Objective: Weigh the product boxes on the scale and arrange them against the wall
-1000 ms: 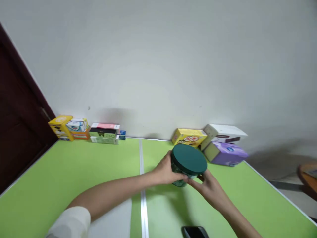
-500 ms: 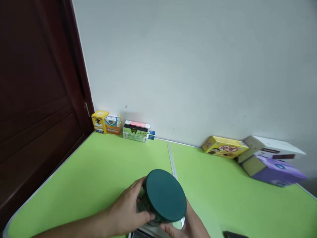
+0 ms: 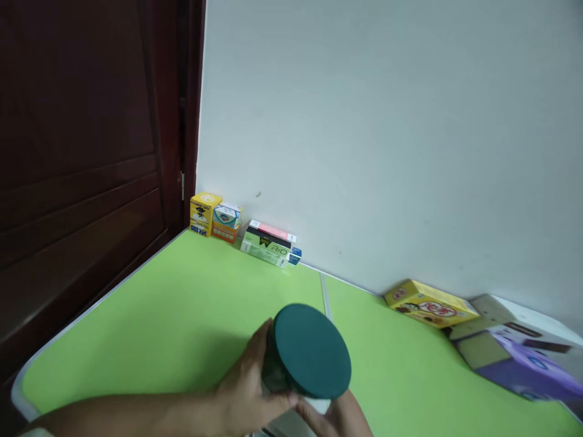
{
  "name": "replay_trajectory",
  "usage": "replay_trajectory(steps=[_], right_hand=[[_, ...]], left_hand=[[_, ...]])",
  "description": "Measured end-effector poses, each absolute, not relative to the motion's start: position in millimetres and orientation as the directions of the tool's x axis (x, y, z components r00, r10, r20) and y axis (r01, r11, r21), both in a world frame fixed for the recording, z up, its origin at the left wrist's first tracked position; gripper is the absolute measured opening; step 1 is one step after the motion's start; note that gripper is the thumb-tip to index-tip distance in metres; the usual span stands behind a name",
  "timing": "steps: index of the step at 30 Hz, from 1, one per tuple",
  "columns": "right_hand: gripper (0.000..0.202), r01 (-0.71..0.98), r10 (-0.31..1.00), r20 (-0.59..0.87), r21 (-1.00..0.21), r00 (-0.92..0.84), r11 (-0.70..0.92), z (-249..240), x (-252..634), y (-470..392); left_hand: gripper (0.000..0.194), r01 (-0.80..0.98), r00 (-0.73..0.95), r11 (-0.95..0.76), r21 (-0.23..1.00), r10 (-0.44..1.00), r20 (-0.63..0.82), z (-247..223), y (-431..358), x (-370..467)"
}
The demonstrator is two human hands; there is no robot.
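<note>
A round container with a dark green lid is held above the green table, close to the camera at the bottom centre. My left hand wraps the container's left side. My right hand supports it from below on the right, mostly hidden under the lid and cut off by the frame's edge. The container's body is largely hidden behind the lid and fingers.
Against the wall at the back stand a yellow box, a small colourful box and stacked flat boxes. On the right lie a yellow box, a white box and a purple box. A dark wooden door flanks the left.
The view has swung left and the container has come nearer to me, from the table's right part to the bottom centre. Both hands kept hold of it. The phone has left the view.
</note>
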State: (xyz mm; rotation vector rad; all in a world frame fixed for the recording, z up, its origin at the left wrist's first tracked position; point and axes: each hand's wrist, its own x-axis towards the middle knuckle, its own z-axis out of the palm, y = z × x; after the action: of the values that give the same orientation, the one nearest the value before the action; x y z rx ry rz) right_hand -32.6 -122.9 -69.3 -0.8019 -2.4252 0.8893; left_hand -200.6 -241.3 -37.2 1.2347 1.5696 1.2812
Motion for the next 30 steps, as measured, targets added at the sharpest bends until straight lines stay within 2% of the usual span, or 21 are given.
replay_trajectory(steps=[5, 9, 12, 14, 18, 20, 24, 27, 30], right_hand=[[0.044, 0.241, 0.562, 0.259, -0.708, -0.786, 0.664, -51.1, -141.0, -104.9], [0.066, 0.14, 0.539, 0.296, -0.766, -0.789, 0.627, -66.4, -245.6, -93.6], [0.083, 0.108, 0.518, 0.286, -0.79, -0.806, 0.604, -78.1, -311.3, -93.2], [0.09, 0.126, 0.501, 0.26, -0.78, -0.826, 0.613, -80.5, -346.0, -93.9], [0.098, 0.305, 0.545, 0.093, -0.745, -0.834, 0.594, -79.9, -397.0, -91.0], [0.097, 0.359, 0.562, 0.044, -0.727, -0.826, 0.585, -80.6, -414.9, -86.7], [0.091, 0.392, 0.57, 0.036, -0.691, -0.821, 0.608, -82.2, -438.4, -74.0], [0.074, 0.433, 0.578, 0.003, -0.658, -0.816, 0.615, -80.7, -448.1, -64.7], [0.059, 0.451, 0.582, -0.022, -0.656, -0.813, 0.605, -78.5, -453.3, -58.7]], left_hand=[[0.089, 0.296, -0.432, 0.012, 0.955, 0.893, 0.123, -33.5, -224.4, -279.6], [0.093, 0.337, -0.63, 0.102, 0.936, 0.764, 0.143, -50.1, -208.4, -359.0], [0.095, 0.331, -0.734, 0.24, 0.913, 0.673, 0.089, -62.0, -204.2, -415.9], [0.094, 0.35, -0.77, 0.305, 0.885, 0.632, 0.087, -68.4, -203.1, -450.6], [0.088, 0.416, -0.79, 0.351, 0.839, 0.597, 0.142, -77.5, -195.7, -507.7], [0.085, 0.433, -0.792, 0.374, 0.82, 0.592, 0.148, -78.7, -187.9, -528.1], [0.078, 0.468, -0.801, 0.427, 0.774, 0.575, 0.167, -74.9, -168.7, -550.3], [0.078, 0.439, -0.834, 0.47, 0.765, 0.531, 0.152, -73.7, -158.8, -555.1], [0.082, 0.429, -0.833, 0.432, 0.793, 0.529, 0.162, -77.2, -155.6, -559.6]])
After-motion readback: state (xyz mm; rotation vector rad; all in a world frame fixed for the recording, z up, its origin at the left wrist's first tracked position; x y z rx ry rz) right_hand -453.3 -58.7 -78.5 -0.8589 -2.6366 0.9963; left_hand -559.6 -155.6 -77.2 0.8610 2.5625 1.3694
